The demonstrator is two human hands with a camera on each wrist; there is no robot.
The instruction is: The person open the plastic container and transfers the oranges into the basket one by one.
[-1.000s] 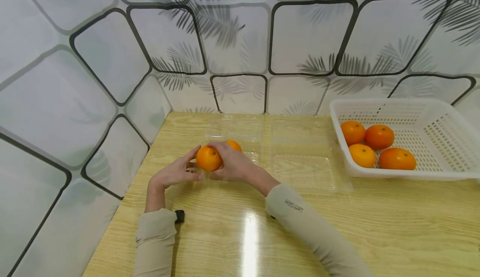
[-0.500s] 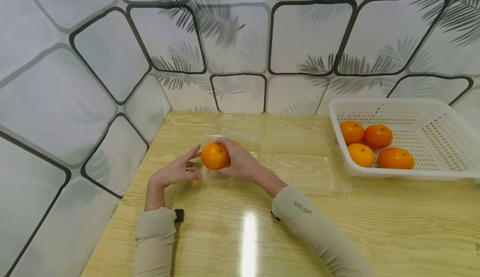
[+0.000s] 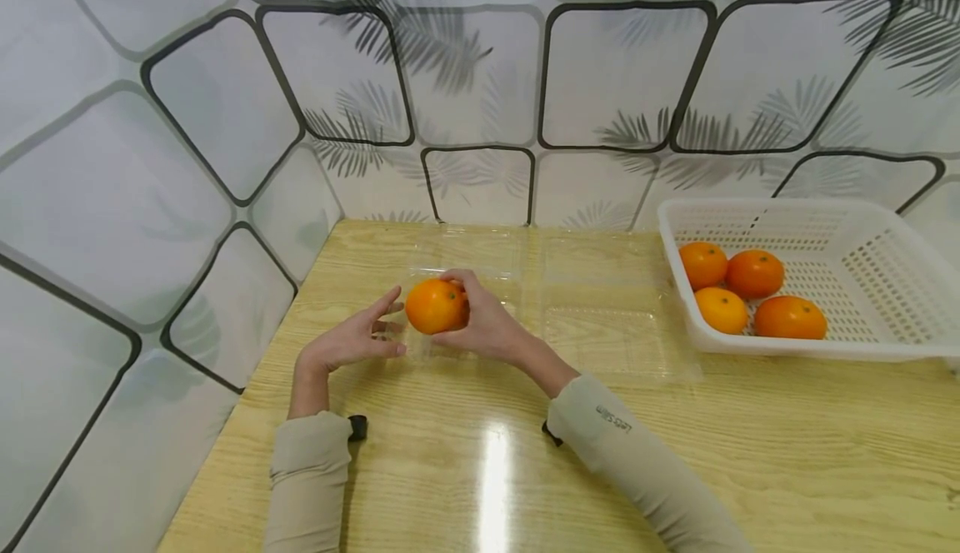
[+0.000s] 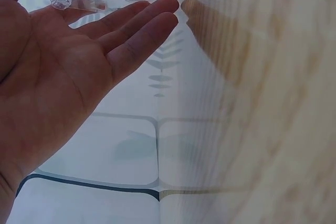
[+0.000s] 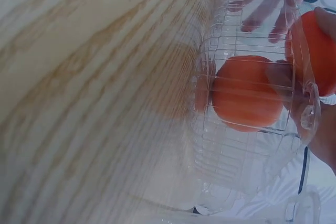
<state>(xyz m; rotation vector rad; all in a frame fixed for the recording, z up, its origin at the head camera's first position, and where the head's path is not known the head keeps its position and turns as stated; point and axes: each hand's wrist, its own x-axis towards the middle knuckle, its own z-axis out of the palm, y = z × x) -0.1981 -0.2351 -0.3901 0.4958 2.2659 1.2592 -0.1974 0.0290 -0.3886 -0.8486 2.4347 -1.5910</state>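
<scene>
My right hand (image 3: 487, 324) holds an orange (image 3: 435, 306) by its right side, above the left clear plastic box (image 3: 510, 291). In the right wrist view the held orange (image 5: 315, 51) is by the rim of the box. A second orange (image 5: 247, 93) sits inside, seen through the clear wall; in the head view the right hand and held fruit hide it. My left hand (image 3: 352, 343) is at the box's left end, fingers spread and loosely extended. The left wrist view shows its palm (image 4: 58, 77) with the fingertips close to the plastic; whether they touch it I cannot tell.
Another clear box (image 3: 603, 341) stands directly to the right, its lid lying back toward the wall. A white perforated basket (image 3: 885, 303) at the right holds several oranges (image 3: 791, 317). Patterned wall covering (image 3: 480, 78) borders the wooden table (image 3: 420, 470) at the back and left.
The right hand and its orange have moved right and slightly up, away from the left fingers. The second orange has gone out of sight behind them in the head view. My left hand stays put.
</scene>
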